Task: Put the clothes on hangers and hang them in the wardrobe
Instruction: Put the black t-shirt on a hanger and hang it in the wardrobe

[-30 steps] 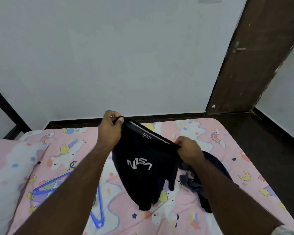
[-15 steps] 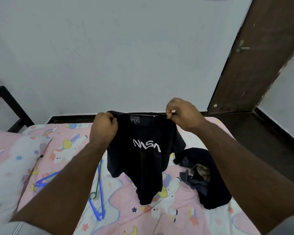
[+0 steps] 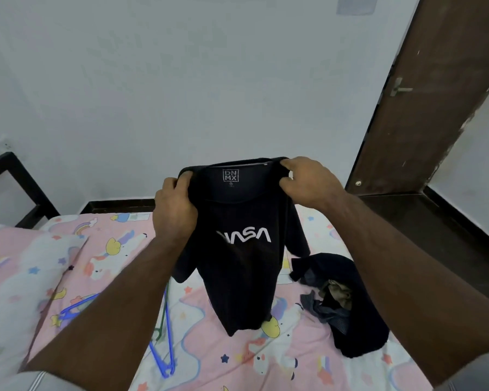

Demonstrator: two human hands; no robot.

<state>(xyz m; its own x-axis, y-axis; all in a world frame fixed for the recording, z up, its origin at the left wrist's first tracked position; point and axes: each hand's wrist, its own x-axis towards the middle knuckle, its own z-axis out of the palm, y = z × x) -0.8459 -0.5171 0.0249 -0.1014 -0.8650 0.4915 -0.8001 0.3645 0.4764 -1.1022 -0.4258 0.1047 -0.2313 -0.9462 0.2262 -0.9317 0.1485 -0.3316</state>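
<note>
A black T-shirt (image 3: pixel 243 266) with white NASA lettering hangs in front of me above the bed, its lower end touching the sheet. My left hand (image 3: pixel 175 208) grips its left shoulder. My right hand (image 3: pixel 305 180) pinches the right shoulder beside the collar. Blue hangers (image 3: pixel 164 354) lie on the sheet under my left forearm, with a green one (image 3: pixel 162 320) partly hidden beside them. A heap of dark clothes (image 3: pixel 347 303) lies on the bed to the right of the shirt.
The bed (image 3: pixel 288 368) has a pink cartoon-print sheet, with a pillow (image 3: pixel 17 277) at the left. A white wall (image 3: pixel 209 80) stands behind it. A brown door (image 3: pixel 435 94) is at the right, with dark floor (image 3: pixel 435 221) beside the bed. A black frame (image 3: pixel 17 179) stands at far left.
Both hands have raised the shirt and spread it by the shoulders. The right hand rose from low by the heap up to collar height, so the lettering now faces me straight.
</note>
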